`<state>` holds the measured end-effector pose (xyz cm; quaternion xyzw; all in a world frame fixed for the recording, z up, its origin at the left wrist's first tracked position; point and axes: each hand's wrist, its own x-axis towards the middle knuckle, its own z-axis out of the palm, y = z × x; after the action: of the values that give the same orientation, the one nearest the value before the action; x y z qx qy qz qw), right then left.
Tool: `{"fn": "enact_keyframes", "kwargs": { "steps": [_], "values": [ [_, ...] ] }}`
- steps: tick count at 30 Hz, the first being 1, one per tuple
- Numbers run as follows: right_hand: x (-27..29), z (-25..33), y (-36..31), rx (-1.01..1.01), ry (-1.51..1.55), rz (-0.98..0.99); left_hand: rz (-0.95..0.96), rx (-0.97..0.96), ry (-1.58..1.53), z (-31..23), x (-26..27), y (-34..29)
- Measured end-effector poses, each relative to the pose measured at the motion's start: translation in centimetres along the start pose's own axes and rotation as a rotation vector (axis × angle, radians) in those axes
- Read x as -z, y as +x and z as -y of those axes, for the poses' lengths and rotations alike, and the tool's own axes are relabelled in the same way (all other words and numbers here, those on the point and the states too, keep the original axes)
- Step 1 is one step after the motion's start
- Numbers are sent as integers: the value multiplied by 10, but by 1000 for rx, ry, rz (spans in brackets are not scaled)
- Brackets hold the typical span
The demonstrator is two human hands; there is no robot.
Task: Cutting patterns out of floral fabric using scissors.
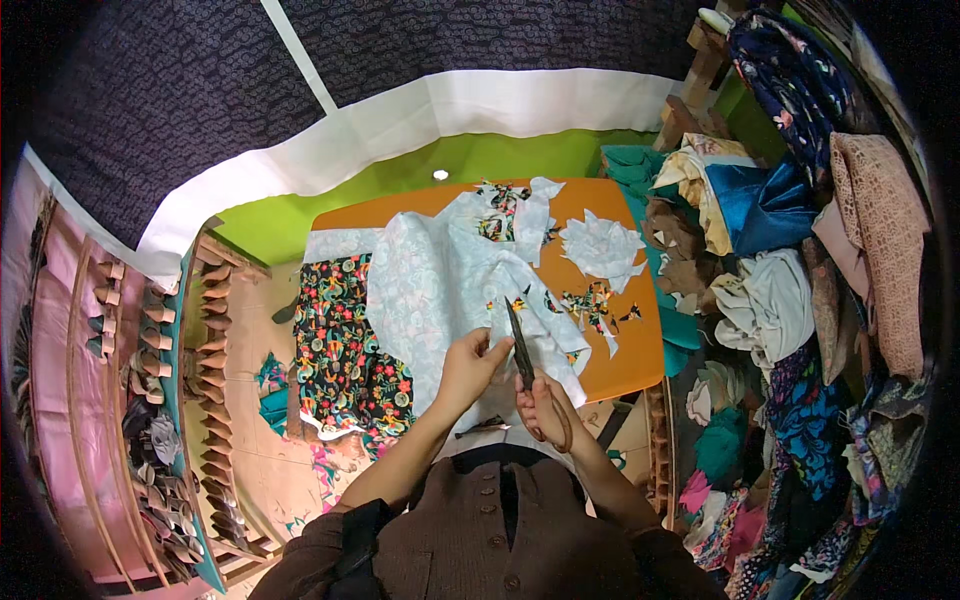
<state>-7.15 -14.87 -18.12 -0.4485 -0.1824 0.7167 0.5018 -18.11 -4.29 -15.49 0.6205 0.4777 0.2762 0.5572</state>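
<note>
My right hand (543,402) is wrapped around the brown handles of a large pair of scissors (521,345). Their dark blades point away from me over the fabric, close together. Just left of the blades, my left hand (474,366) pinches the fabric (425,300). This cloth lies in folds over the table, pale underside up, with its black floral face showing in places. At the left, a black floral length (350,345) hangs past the table edge. The exact spot where the blades meet the cloth is hard to make out.
The orange table (630,350) carries pale jagged scraps (602,248) and small floral offcuts (597,308) at the right. Shelves of heaped fabrics (770,300) stand right; racks of wooden shoe lasts (215,380) stand left. A dark patterned curtain (450,40) hangs beyond, before a green wall.
</note>
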Motion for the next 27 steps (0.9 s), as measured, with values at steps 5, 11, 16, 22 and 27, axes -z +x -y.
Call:
{"fn": "enact_keyframes", "kwargs": {
  "steps": [5, 11, 16, 22, 27],
  "values": [
    [-5, 5, -5, 67, -117, 1, 24, 60, -97, -3, 0, 0],
    [-2, 1, 1, 93, -70, 3, 72, 74, -18, 0, 3, 1],
    [-5, 7, -2, 49, -65, 21, 71, 41, 10, 8, 3, 2],
    [-2, 4, -1, 121, -111, 25, 146, 22, 38, -1, 7, 2],
    [-4, 10, -4, 93, -96, 22, 154, -55, 90, 14, 9, 6]
  ]
}}
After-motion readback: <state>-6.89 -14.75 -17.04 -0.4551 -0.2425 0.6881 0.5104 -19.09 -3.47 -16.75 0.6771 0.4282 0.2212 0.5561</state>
